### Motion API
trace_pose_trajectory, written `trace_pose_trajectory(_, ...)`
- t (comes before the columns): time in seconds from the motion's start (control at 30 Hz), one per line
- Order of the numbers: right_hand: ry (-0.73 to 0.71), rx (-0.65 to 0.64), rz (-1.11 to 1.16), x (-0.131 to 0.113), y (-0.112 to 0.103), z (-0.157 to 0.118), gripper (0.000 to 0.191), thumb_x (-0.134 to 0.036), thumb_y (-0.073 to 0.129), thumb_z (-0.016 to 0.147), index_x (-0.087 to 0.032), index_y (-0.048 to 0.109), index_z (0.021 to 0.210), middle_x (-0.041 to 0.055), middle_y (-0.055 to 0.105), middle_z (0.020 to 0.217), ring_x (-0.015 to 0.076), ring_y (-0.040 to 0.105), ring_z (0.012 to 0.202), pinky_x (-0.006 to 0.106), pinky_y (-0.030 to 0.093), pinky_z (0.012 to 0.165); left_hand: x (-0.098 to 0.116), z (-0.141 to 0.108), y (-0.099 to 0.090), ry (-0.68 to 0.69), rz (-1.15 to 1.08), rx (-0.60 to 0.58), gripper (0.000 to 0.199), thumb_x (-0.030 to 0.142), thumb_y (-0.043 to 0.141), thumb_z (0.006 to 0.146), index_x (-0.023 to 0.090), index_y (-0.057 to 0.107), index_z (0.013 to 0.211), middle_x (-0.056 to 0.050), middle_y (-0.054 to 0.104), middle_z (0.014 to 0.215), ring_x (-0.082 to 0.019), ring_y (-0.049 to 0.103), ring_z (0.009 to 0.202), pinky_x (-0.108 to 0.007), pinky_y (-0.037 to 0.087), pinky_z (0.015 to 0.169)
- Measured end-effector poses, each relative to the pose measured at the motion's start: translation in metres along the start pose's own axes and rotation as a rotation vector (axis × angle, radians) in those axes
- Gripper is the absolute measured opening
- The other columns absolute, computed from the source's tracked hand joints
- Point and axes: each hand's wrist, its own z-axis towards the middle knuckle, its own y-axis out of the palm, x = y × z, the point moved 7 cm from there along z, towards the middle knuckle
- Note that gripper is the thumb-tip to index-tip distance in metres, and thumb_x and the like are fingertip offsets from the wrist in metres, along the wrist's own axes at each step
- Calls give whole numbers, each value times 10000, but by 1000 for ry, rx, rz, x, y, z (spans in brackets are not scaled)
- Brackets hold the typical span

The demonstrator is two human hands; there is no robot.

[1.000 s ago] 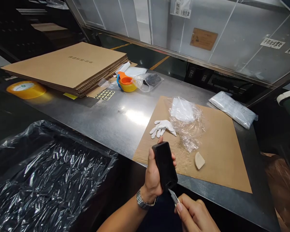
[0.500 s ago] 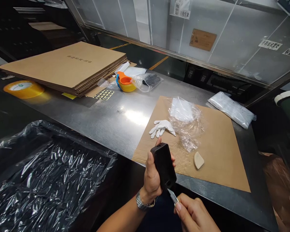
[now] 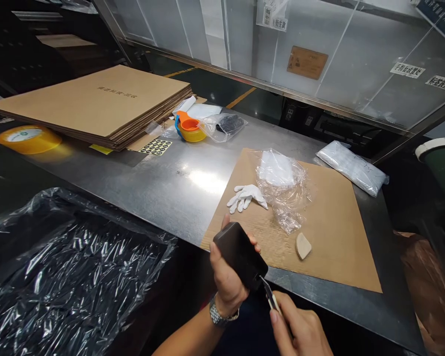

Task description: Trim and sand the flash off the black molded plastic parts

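A black rectangular plastic case (image 3: 239, 252) is gripped in my left hand (image 3: 226, 279), just in front of the table's near edge. Its broad flat face is turned toward me and it leans to the left. My right hand (image 3: 300, 326) is closed around a utility knife (image 3: 273, 302). The knife's blade tip meets the lower right corner of the case, by a small opening there. A white glove (image 3: 246, 198) and a beige wedge-shaped block (image 3: 303, 246) lie on the cardboard sheet (image 3: 333, 232) beyond my hands.
Crumpled clear plastic with white material (image 3: 282, 173) lies on the cardboard. Flat cartons (image 3: 96, 99), yellow tape (image 3: 29, 139), an orange tape dispenser (image 3: 189, 127) and a bagged dark item (image 3: 228, 123) sit on the metal table (image 3: 163, 193). A black-lined bin (image 3: 70, 277) stands at left.
My left hand has turned the case, so its flat outer face shows in place of its hollow side. The knife tip has moved up against the case's lower corner.
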Motion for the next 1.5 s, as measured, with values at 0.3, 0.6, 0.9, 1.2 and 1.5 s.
trace_pose_trajectory(0.3, -474, 390, -599, -39, -12, -6, 271, -25, 464, 816, -45, 644, 1018, -58, 450, 446, 65, 423, 348, 245, 275, 411, 11, 0, -5, 193, -33, 73, 562, 651, 418, 759, 370, 509, 1238, -29, 637, 658, -162, 570, 572, -272, 488, 558)
trace_pose_trajectory(0.6, -523, 402, -686, -41, -7, -9, 266, -5, 473, 798, -43, 660, 983, -67, 417, 438, 43, 394, 338, 239, 252, 401, 16, -4, -1, 214, -38, 55, 504, 642, 483, 734, 416, 554, 1179, -18, 642, 671, -158, 569, 582, -269, 484, 561)
trace_pose_trajectory(0.9, -520, 396, -740, -37, -2, -11, 265, 0, 470, 794, -44, 660, 974, -63, 393, 433, 51, 386, 342, 252, 238, 401, 15, -5, -1, 228, -4, 69, 470, 632, 470, 758, 415, 563, 1164, -11, 638, 676, -158, 574, 593, -270, 490, 570)
trace_pose_trajectory(1.2, -420, 344, -872, -29, -8, -6, 351, -19, 377, 844, -98, 627, 1077, -23, 429, 489, 96, 418, 441, 269, 264, 474, -3, 4, -22, 21, 191, 268, 578, 572, 406, 834, 273, 408, 1329, -17, 622, 674, -145, 590, 578, -238, 494, 545)
trace_pose_trajectory(1.5, -230, 244, -599, 6, -17, -1, 415, -78, 262, 917, -149, 493, 1254, 12, 489, 656, 106, 489, 530, 223, 325, 471, -20, 5, -16, -348, 54, 197, 508, 520, 330, 874, 223, 474, 1260, -30, 597, 651, -130, 569, 518, -209, 466, 473)
